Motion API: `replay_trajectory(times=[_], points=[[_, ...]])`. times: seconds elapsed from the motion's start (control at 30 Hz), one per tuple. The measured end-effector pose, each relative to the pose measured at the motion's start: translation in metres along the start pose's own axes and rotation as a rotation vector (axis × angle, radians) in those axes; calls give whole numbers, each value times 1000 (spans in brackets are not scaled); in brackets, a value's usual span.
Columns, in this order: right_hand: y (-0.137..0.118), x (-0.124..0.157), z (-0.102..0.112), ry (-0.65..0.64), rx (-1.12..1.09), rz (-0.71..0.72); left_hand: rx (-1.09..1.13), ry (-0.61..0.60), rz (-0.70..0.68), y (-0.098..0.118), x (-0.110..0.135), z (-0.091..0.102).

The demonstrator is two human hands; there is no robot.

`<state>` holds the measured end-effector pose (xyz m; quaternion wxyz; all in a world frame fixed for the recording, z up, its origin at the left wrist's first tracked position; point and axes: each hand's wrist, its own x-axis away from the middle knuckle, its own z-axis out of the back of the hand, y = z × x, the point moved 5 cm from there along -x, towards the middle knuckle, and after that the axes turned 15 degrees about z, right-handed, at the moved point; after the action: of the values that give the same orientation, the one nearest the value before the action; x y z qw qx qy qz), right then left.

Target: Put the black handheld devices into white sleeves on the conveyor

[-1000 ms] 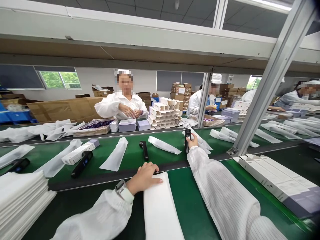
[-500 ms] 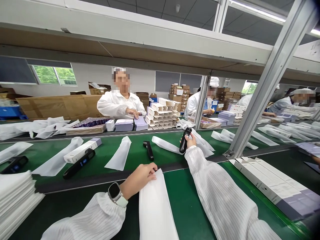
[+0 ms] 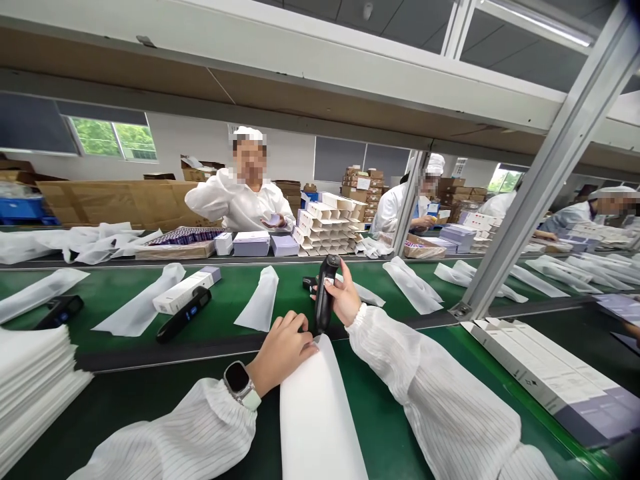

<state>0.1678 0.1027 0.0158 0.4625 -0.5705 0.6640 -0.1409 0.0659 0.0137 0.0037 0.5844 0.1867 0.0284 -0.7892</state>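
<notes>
While the left hand (image 3: 280,350) pinches the flat white foam pouch (image 3: 315,407) at its mouth on the green desk (image 3: 390,427), the right hand (image 3: 345,300), at one o'clock, grips a slim black handheld device (image 3: 325,293) upright, base lined up with that opening.

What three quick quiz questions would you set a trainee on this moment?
1. True or false: the right hand is empty.
2. Multiple choice: the black device is A) roughly upright, B) lying flat, C) fully wrapped.
3. Short answer: what does the left hand grip, and what is on its wrist?

Key
1. False: it holds the black device.
2. A, with its lower end just above the pouch's top edge.
3. The top end of the white pouch; a watch.
</notes>
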Motion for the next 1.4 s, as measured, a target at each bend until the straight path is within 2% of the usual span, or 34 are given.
replay_trajectory(times=[0.27, 0.47, 0.57, 0.67, 0.73, 0.83, 0.9, 0.97, 1.03, 1.1, 1.17, 1.23, 1.27, 1.4], points=[[2, 3, -3, -21, 13, 1, 15, 34, 30, -4, -1, 1], [7, 8, -8, -73, 72, -102, 158, 55, 103, -7, -6, 11], [11, 7, -7, -137, 171, -167, 262, 58, 162, -10, -10, 20], [19, 12, -8, -340, 262, -267, 353, 108, 253, -16, -14, 36], [26, 22, -11, -534, 227, -396, 397, 137, 300, -18, -14, 48], [29, 40, -15, -801, 133, -597, 453, 115, 313, -17, -15, 57], [27, 39, -13, -868, 162, -600, 506, 132, 320, -18, -15, 58], [23, 20, -5, -777, 275, -472, 568, 176, 336, -22, -15, 55], [14, -13, 11, -551, 507, -222, 599, 150, 348, -27, -15, 45], [4, -46, 31, -326, 771, 38, 564, -18, 352, -31, -15, 27], [2, -71, 46, -202, 957, 197, 484, -293, 359, -36, -12, 3], [11, -88, 58, -182, 1047, 234, 452, -499, 372, -41, -8, -15], [16, -93, 64, -178, 1090, 236, 437, -564, 375, -43, -7, -21], [28, -95, 95, -111, 1272, 180, 455, -642, 428, -50, -6, -31]])
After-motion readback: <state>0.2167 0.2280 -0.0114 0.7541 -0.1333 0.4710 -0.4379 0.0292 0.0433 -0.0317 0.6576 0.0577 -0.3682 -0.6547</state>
